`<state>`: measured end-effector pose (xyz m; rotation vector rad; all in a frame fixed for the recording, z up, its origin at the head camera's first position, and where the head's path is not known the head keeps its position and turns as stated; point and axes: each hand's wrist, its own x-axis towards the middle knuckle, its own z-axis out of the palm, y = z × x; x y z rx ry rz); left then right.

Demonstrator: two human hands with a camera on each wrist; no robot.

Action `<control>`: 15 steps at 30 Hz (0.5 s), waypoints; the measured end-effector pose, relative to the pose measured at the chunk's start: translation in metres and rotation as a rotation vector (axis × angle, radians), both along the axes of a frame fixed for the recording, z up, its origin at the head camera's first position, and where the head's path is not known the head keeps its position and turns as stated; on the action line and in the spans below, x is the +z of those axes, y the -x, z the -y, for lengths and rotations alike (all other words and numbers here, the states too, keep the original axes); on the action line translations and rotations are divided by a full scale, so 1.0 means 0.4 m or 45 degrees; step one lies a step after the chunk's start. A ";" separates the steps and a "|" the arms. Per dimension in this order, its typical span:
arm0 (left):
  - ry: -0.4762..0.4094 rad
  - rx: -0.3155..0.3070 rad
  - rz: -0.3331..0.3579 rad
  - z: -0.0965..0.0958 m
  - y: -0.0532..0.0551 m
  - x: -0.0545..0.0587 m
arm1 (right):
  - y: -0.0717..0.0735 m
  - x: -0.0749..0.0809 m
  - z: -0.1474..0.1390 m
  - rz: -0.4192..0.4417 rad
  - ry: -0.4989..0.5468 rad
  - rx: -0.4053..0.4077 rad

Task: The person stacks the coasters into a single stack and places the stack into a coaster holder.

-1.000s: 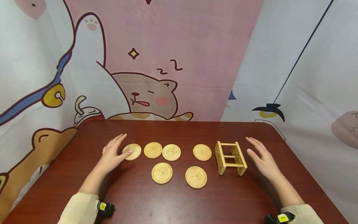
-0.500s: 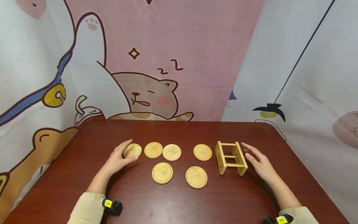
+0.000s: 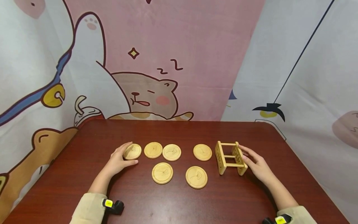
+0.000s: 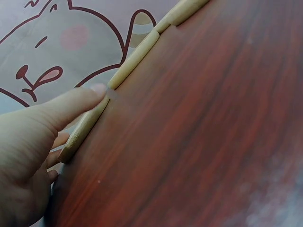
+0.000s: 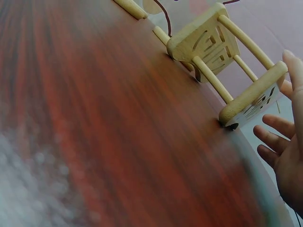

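Round pale wooden coasters with an engraved leaf motif lie flat on the table. My left hand (image 3: 117, 160) spans the leftmost coaster (image 3: 132, 151), fingers along its far left edge and thumb just off its near edge; in the left wrist view the thumb (image 4: 78, 104) passes in front of that coaster (image 4: 85, 130). A small wooden coaster rack (image 3: 230, 157), two carved side panels joined by rods, stands at the right. Beside its right panel is my right hand (image 3: 258, 166), index finger and thumb at the panel, other fingers (image 5: 274, 132) extended apart from it.
Two coasters lie side by side right of the left hand, a middle one (image 3: 153, 150) and a paler one (image 3: 172, 152). Another coaster (image 3: 202, 152) is just left of the rack. Nearer me are two more, a left one (image 3: 162, 173) and a right one (image 3: 196, 177). A patterned cloth (image 3: 207, 62) hangs behind the table (image 3: 179, 205).
My left hand has moved right and come around the leftmost coaster. My right hand has moved left up to the rack's right panel. Coasters and rack have stayed put.
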<state>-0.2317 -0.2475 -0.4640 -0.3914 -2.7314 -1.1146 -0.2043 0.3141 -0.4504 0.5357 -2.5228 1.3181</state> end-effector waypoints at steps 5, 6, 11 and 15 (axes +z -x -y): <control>0.028 -0.006 -0.004 0.001 0.002 0.000 | 0.002 -0.008 -0.001 -0.012 -0.040 -0.038; 0.031 -0.008 -0.003 0.000 0.002 0.001 | 0.004 -0.009 -0.002 -0.016 -0.039 -0.040; 0.043 -0.006 0.007 0.002 0.004 -0.001 | 0.004 -0.013 0.000 -0.017 -0.050 -0.060; 0.061 -0.001 0.010 0.004 0.006 -0.003 | 0.000 -0.015 0.004 0.009 -0.036 -0.062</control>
